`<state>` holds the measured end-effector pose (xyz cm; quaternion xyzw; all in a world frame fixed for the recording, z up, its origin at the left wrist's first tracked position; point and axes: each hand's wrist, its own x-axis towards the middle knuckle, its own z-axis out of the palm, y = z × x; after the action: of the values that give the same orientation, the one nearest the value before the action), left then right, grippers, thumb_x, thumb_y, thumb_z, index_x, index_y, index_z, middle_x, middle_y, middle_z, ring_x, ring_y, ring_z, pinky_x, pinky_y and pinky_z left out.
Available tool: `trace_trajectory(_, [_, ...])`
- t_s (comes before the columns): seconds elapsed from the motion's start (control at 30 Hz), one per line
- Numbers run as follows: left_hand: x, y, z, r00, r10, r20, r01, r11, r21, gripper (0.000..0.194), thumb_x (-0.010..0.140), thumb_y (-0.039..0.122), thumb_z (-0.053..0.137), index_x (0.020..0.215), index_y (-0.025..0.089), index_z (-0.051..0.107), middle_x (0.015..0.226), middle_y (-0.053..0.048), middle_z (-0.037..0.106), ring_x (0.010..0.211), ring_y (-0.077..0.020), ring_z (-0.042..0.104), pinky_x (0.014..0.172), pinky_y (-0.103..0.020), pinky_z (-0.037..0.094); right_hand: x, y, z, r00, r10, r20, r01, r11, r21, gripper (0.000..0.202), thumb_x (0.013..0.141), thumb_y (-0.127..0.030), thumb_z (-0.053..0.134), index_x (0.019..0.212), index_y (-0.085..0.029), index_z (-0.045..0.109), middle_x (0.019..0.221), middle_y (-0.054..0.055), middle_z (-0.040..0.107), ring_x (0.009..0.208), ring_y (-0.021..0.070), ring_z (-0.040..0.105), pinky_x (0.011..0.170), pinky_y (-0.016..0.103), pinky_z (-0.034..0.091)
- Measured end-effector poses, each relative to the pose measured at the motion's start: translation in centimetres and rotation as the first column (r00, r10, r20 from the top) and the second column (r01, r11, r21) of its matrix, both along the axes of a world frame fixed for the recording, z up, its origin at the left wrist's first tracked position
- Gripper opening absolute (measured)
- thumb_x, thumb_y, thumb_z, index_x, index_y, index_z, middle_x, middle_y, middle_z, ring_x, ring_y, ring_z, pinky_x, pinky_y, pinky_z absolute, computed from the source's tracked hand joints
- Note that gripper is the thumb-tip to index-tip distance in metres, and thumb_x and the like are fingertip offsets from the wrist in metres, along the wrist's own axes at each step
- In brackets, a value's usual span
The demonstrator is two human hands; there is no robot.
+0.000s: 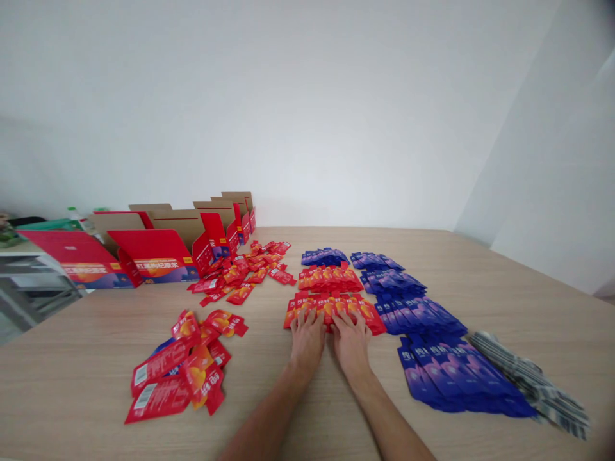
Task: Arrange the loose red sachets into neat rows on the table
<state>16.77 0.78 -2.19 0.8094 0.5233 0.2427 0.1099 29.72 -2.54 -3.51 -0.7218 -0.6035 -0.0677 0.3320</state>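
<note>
The left hand and right hand rest, fingers a bit spread, on the near red packs, which lie on the table just beside some blue packs.

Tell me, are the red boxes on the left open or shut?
The red boxes are open: their brown inner cardboard stands up in plain view. Whether they hold anything, I can't tell.

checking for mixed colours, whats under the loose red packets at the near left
Blue packaging shows partly beneath the red packets; the rest of it, and whatever else lies under them, is covered.
</note>
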Motion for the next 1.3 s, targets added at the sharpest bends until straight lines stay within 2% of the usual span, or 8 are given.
trace_trajectory(0.2, [-0.1, -0.1, 0.0, 1.0, 0.02, -0.021, -0.019, 1.0, 0.018, 0.039, 0.097, 0.028, 0.043, 0.132, 0.029, 0.06, 0.143, -0.007, 0.055, 0.141, -0.0335, 0.033, 0.112, -0.054, 0.028, -0.1, -0.1, 0.2, 1.0, -0.003, 0.012, 0.003, 1.0, -0.007, 0.033, 0.095, -0.02, 0.049, 0.112, -0.031, 0.074, 0.127, 0.004, 0.068, 0.125, 0.0367, 0.04, 0.096, 0.052, 0.031])
trace_trajectory(0.4, [-0.1, -0.5, 0.4, 0.998, 0.052, -0.025, -0.051, 0.998, 0.036, 0.041, 0.097, 0.031, 0.044, 0.135, 0.027, 0.057, 0.144, -0.006, 0.055, 0.14, -0.0318, 0.035, 0.113, -0.052, 0.029, -0.6, -0.4, 0.7, 0.997, -0.046, 0.063, 0.048, 0.998, -0.03, 0.032, 0.097, -0.025, 0.049, 0.118, -0.03, 0.071, 0.132, 0.005, 0.064, 0.129, 0.0351, 0.039, 0.098, 0.049, 0.031])
trace_trajectory(0.6, [-1.9, -1.3, 1.0, 0.997, 0.075, -0.029, -0.072, 0.994, 0.083, 0.047, 0.091, 0.024, 0.049, 0.138, 0.024, 0.054, 0.149, -0.008, 0.049, 0.14, -0.0309, 0.035, 0.114, -0.049, 0.028, -2.2, -0.6, 1.4, 0.993, -0.024, 0.112, 0.028, 0.999, -0.033, 0.035, 0.095, -0.02, 0.048, 0.121, -0.029, 0.07, 0.138, 0.005, 0.06, 0.131, 0.0353, 0.036, 0.098, 0.049, 0.032])
trace_trajectory(0.83, [-6.1, -2.5, 1.8, 0.982, 0.184, -0.053, -0.181, 0.982, 0.049, 0.047, 0.089, 0.015, 0.044, 0.134, 0.02, 0.056, 0.145, -0.012, 0.052, 0.139, -0.0308, 0.037, 0.112, -0.048, 0.029, -6.9, -0.5, 2.9, 0.985, 0.158, 0.066, -0.154, 0.986, -0.058, 0.032, 0.094, -0.019, 0.05, 0.114, -0.03, 0.072, 0.134, 0.003, 0.062, 0.128, 0.0332, 0.04, 0.098, 0.046, 0.033])
trace_trajectory(1.0, [-10.5, -2.6, 1.3, 0.961, 0.254, -0.11, -0.253, 0.967, 0.02, 0.05, 0.086, 0.009, 0.043, 0.131, 0.021, 0.059, 0.146, -0.012, 0.052, 0.141, -0.0304, 0.035, 0.113, -0.049, 0.026, -11.1, -0.3, 3.3, 0.959, 0.281, -0.026, -0.282, 0.957, -0.072, 0.031, 0.09, -0.017, 0.053, 0.11, -0.029, 0.073, 0.129, 0.002, 0.065, 0.123, 0.0299, 0.045, 0.098, 0.041, 0.033])
trace_trajectory(1.13, [-14.4, -2.9, 1.1, 0.932, 0.338, -0.129, -0.337, 0.941, 0.028, 0.055, 0.078, 0.008, 0.049, 0.131, 0.02, 0.059, 0.147, -0.012, 0.05, 0.143, -0.0308, 0.032, 0.113, -0.048, 0.026, -14.2, -0.3, 3.2, 0.912, 0.398, -0.095, -0.406, 0.909, -0.096, 0.026, 0.088, -0.017, 0.056, 0.106, -0.025, 0.074, 0.115, 0.005, 0.07, 0.111, 0.0261, 0.052, 0.095, 0.036, 0.035])
trace_trajectory(1.3, [-18.8, -3.4, 2.0, 0.877, 0.456, -0.151, -0.452, 0.89, 0.062, 0.057, 0.077, 0.009, 0.051, 0.132, 0.022, 0.059, 0.149, -0.01, 0.048, 0.143, -0.0301, 0.028, 0.113, -0.046, 0.025, -18.0, -1.0, 2.8, 0.853, 0.497, -0.157, -0.52, 0.836, -0.177, 0.019, 0.087, -0.02, 0.058, 0.097, -0.023, 0.075, 0.095, 0.006, 0.073, 0.101, 0.0255, 0.055, 0.089, 0.034, 0.036])
